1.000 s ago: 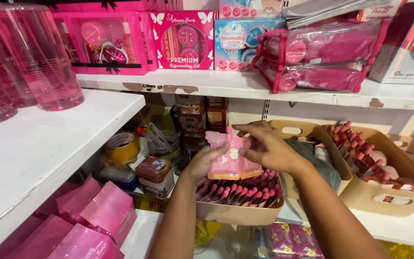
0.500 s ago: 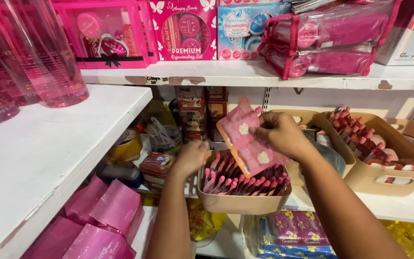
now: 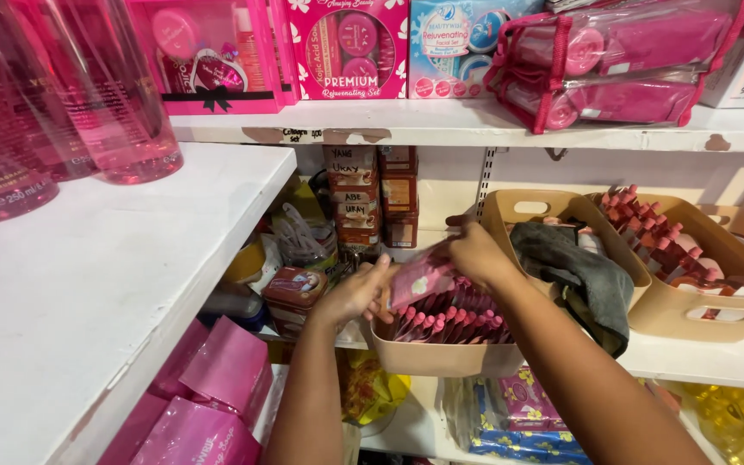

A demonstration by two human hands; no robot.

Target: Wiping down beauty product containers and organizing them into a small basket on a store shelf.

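1. Sachets (image 3: 421, 282), pink and flat with a pale flower mark, are held as a small bunch directly over the front beige bin (image 3: 441, 355); the bunch is tilted, lower end toward the bin's rear left, so that it lines up with the rows already standing there. How many sachets are in the bunch cannot be told.
2. The bunch is pinched at its upper right end by the right hand (image 3: 475, 251), fingers closed on it from above.
3. The left hand (image 3: 356, 293) is set against the bunch's lower left edge, fingers curled and partly closed; whether it grips or only steadies cannot be told.
4. The front bin is packed with pink-capped sachets (image 3: 454, 320) standing upright in tight rows, caps up, so that each can be seen and pulled out; they are too many and too overlapped to be counted.
5. Three beige bins are counted on the white lower shelf (image 3: 699, 357): the front one, a middle bin (image 3: 527, 209) just behind and to the right, holding a dark grey cloth (image 3: 583, 275) draped over its rim, and a right bin (image 3: 699, 314) filled with more pink-capped sachets.
6. Small stacked cartons (image 3: 372, 194) are seen behind the hands, with one brown tin (image 3: 293, 288) to the left.
7. Tall pink bottles (image 3: 114, 95) are stood on the white upper shelf (image 3: 105, 284) at left; at least two are visible.
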